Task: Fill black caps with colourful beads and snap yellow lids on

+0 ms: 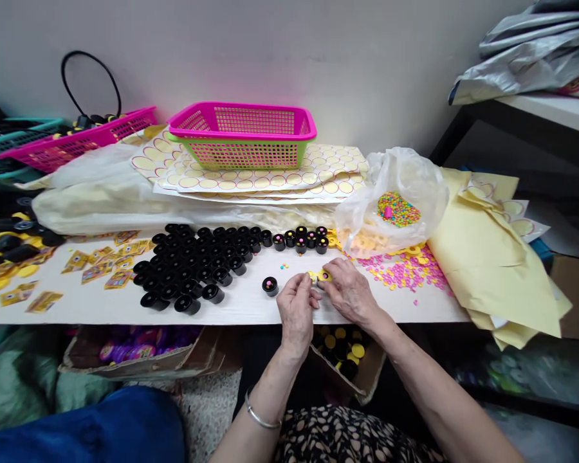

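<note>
While the right hand pinches a small rounded yellow plastic piece with a darker centre, front-left of a translucent white plastic bag, the left hand pinches tight beside it, contents too small to tell. Round black plastic cups crowd the white tabletop left of the bag.

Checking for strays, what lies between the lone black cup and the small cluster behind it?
A few tiny loose beads lie there, in the head view.
</note>
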Available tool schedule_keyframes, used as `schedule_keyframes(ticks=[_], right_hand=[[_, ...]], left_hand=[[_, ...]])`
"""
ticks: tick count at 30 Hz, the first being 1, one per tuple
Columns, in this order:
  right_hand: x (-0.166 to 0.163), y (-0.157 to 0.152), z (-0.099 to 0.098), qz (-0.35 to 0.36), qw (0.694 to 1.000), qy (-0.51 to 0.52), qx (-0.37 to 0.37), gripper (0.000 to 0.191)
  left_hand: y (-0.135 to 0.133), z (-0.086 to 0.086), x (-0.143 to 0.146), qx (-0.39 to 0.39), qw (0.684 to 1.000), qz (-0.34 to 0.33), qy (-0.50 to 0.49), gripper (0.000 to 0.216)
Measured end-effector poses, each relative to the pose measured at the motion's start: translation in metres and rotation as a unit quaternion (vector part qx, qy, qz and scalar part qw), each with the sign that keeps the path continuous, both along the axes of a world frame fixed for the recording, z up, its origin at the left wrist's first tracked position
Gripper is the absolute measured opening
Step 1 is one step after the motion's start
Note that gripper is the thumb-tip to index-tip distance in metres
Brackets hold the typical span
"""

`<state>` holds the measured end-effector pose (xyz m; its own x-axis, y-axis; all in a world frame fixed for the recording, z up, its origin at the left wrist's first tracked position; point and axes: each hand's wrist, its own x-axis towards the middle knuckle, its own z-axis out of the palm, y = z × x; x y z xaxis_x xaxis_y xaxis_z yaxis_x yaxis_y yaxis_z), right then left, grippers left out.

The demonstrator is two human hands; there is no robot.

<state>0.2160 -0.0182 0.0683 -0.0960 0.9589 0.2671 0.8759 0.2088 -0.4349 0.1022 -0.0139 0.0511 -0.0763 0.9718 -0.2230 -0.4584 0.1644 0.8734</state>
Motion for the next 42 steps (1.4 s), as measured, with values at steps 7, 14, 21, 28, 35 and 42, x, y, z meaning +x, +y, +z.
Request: schedule_keyframes(ticks=[7, 14, 21, 28, 35, 42], right_hand=[[0.003, 0.007, -0.002, 0.016, 0.994, 0.095, -0.042, 0.012], [0.002, 0.01, -0.011, -0.05, 0.853, 0.504, -0.125, 0.02], [-0.005, 0.015, -0.025, -0.137, 0.734, 0.63, -0.214, 0.028], [-0.015, 0.017, -0.022, -0.179, 0.73, 0.63, -0.196, 0.022], [-0.013, 0.02, -0.015, -0.153, 0.73, 0.627, -0.224, 0.016], [-0.013, 0.013, -0.014, -0.168, 0.725, 0.628, -0.226, 0.015]], left_hand=[[0.013, -0.002, 0.017, -0.019, 0.999, 0.023, 0.011, 0.039], [0.022, -0.003, 0.019, -0.031, 0.996, -0.009, 0.082, 0.027], [0.02, -0.004, 0.026, -0.04, 0.996, -0.011, 0.085, 0.029], [0.027, -0.005, 0.022, -0.047, 0.997, -0.013, 0.062, 0.036], [0.027, -0.007, 0.02, -0.03, 0.996, -0.031, 0.074, 0.03], [0.02, -0.01, 0.026, -0.011, 0.993, -0.009, 0.12, 0.03]])
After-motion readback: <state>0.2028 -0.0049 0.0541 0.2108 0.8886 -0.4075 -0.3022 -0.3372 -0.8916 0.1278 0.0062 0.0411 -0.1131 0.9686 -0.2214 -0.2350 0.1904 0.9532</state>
